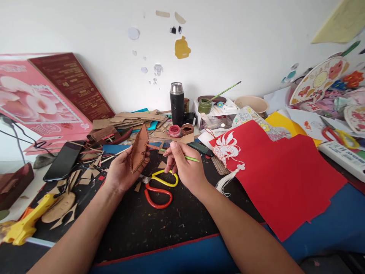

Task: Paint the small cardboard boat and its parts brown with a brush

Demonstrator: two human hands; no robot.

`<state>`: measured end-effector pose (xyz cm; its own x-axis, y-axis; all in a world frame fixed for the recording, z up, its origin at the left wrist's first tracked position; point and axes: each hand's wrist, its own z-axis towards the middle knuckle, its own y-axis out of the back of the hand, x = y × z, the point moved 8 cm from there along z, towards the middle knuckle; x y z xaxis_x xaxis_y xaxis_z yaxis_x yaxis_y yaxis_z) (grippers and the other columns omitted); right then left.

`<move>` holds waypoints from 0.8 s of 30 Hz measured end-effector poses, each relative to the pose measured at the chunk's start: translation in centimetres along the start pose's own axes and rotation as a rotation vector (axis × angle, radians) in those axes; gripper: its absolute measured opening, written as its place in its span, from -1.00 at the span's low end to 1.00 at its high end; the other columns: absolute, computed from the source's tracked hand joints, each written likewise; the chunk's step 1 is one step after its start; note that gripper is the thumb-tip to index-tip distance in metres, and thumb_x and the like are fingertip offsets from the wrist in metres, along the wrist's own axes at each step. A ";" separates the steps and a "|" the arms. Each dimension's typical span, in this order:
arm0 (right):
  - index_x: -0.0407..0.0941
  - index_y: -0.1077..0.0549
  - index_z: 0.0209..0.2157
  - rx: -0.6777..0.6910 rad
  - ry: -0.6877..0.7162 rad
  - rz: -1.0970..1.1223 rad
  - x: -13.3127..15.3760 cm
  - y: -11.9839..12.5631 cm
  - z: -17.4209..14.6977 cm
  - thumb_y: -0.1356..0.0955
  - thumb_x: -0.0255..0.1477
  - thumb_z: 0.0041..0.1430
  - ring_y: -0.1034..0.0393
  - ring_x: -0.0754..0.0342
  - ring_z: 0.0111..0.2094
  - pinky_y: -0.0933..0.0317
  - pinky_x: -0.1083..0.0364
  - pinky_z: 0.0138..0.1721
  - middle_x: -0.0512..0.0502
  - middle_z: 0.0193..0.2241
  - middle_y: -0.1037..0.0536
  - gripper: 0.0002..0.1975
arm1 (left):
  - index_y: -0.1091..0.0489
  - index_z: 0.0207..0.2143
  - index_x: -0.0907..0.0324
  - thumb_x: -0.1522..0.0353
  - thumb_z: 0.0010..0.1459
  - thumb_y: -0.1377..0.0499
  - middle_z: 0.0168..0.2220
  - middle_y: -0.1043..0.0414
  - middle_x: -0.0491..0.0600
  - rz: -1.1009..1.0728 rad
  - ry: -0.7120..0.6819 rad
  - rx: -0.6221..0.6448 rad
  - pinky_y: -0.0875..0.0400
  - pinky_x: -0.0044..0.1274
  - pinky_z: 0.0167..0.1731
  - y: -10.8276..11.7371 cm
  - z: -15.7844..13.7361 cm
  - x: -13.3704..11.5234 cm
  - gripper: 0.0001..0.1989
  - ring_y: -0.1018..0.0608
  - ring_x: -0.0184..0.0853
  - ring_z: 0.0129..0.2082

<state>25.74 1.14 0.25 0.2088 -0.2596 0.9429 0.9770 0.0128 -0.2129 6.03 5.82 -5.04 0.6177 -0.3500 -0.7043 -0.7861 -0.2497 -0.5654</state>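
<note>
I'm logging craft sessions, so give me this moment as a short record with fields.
Left hand: holds a brown, boat-shaped cardboard piece
Right hand: holds a slim green-handled paintbrush, tip near the piece; contact unclear
On the black, red-edged mat: scissors with one yellow and one red handle
Behind: small open jars of red paint and brown paint, side by side
Picture's right: large red sheet

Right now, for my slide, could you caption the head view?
The left hand holds a brown boat-shaped piece; the right hand, a green-handled brush.
</note>
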 end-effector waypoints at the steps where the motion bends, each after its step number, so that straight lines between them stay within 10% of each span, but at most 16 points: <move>1: -0.09 -0.51 -0.33 0.006 -0.005 0.002 0.0 0.0 0.0 -0.33 0.18 0.43 -0.50 0.16 -0.62 -0.21 0.23 -0.65 0.09 -0.61 -0.46 -0.40 | -0.59 0.07 0.28 0.44 0.51 0.07 -0.31 -0.71 0.11 -0.007 -0.004 -0.010 -0.66 -0.49 -0.41 0.0 0.0 0.0 -0.58 -0.71 -0.23 -0.42; 24: -0.10 -0.52 -0.36 0.178 -0.025 0.008 -0.2 -1.5 -0.9 -0.30 0.09 0.52 -0.48 0.17 -0.66 -0.19 0.21 -0.62 0.08 -0.65 -0.46 -0.42 | -0.59 -0.11 0.30 0.45 0.52 0.09 -0.32 -0.68 0.11 -0.087 -0.156 0.003 -0.62 -0.50 -0.40 1.1 1.6 -1.4 -0.57 -0.67 -0.29 -0.44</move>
<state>24.19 0.26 0.11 0.2151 -0.2347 0.9480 0.9671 0.1860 -0.1734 4.37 7.50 -5.37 0.6794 -0.1830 -0.7106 -0.7297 -0.2700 -0.6281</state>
